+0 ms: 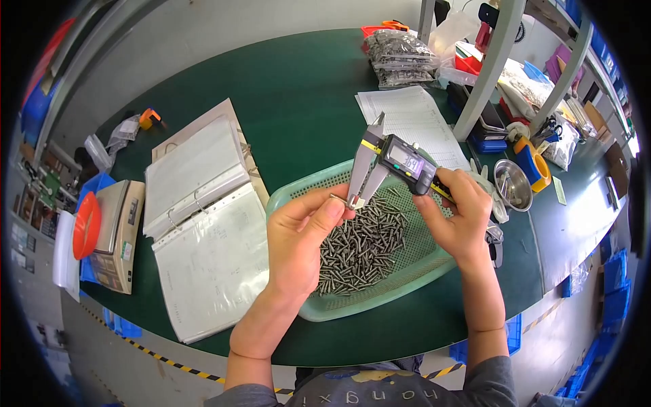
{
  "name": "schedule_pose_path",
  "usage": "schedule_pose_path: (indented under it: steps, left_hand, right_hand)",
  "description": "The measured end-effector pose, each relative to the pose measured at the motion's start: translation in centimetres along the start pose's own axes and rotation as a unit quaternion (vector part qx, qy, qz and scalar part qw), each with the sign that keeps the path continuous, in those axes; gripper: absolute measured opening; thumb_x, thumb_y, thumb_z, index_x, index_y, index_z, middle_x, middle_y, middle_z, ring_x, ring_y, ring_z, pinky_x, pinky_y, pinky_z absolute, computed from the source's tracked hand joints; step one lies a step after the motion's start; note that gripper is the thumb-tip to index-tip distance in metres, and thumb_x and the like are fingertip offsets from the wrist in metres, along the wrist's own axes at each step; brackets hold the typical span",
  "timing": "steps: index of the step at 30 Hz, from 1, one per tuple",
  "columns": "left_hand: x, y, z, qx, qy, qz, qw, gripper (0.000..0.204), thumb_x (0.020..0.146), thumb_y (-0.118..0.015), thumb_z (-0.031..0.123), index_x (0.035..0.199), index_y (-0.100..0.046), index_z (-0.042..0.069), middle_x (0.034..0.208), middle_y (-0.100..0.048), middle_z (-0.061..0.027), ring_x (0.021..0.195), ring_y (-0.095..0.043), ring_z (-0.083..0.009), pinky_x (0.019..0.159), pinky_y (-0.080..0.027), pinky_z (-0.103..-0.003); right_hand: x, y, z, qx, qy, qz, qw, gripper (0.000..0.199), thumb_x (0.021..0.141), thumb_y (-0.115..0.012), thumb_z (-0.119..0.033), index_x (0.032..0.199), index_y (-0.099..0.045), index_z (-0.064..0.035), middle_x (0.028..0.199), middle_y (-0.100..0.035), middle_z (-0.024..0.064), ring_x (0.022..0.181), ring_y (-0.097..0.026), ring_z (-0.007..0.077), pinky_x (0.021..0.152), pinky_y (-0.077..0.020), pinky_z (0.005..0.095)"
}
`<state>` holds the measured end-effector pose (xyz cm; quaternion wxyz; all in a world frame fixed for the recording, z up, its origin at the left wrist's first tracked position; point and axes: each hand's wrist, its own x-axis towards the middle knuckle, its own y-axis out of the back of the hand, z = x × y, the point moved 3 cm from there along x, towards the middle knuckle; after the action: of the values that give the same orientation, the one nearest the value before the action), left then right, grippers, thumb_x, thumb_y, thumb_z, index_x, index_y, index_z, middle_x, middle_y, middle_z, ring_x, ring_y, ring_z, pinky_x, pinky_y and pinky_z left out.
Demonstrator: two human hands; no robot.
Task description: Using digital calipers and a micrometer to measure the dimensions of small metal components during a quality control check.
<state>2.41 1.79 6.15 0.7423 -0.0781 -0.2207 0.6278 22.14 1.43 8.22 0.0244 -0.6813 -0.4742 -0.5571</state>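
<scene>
My right hand [459, 216] grips a digital caliper [407, 163] by its beam, the lit display facing up. The caliper's jaws point down and left toward my left hand [303, 237]. Between thumb and forefinger, my left hand pinches a small metal pin [338, 198], its end at the tips of the jaws. Whether the jaws touch it on both sides is too small to tell. Below both hands lies a pale green perforated basket [420, 271] with a heap of similar small metal pins [359, 251] in it.
Left of the basket lies an open ring binder [210, 224] with sleeved pages; beyond it stands a weighing scale [115, 237] with a red dish [87, 225]. Printed sheets [413, 122], bagged metal parts [401, 57], a steel bowl [513, 184] and a shelf post [489, 74] are at the right and back.
</scene>
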Motion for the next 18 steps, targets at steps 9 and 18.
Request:
schedule_pose_path:
  steps: [9,18]
  left_hand:
    - [-0.3,-0.2,0.4,-0.017,-0.049,-0.033,0.998,0.025,0.083,-0.051,0.009,0.103,-0.055,-0.004,0.092,-0.059,-0.0120,0.079,-0.056,-0.0166,0.073,-0.044,-0.028]
    - [1.2,1.8,2.6,0.425,-0.133,-0.018,0.895,0.014,0.074,-0.056,0.008,0.085,-0.061,0.001,0.083,-0.057,-0.0068,0.081,-0.054,-0.0165,0.071,-0.042,-0.028]
  right_hand:
    - [-0.1,0.3,-0.1,-0.027,0.003,0.014,1.000,0.030,0.058,-0.075,-0.020,0.073,-0.056,-0.0011,0.056,-0.050,0.0053,0.041,-0.044,0.0154,0.039,-0.0353,0.0245]
    - [-0.2,1.2,0.0,-0.104,0.091,0.041,0.990,0.031,0.057,-0.073,-0.029,0.066,-0.053,-0.0060,0.052,-0.047,0.0040,0.037,-0.044,0.0195,0.036,-0.0338,0.0288]
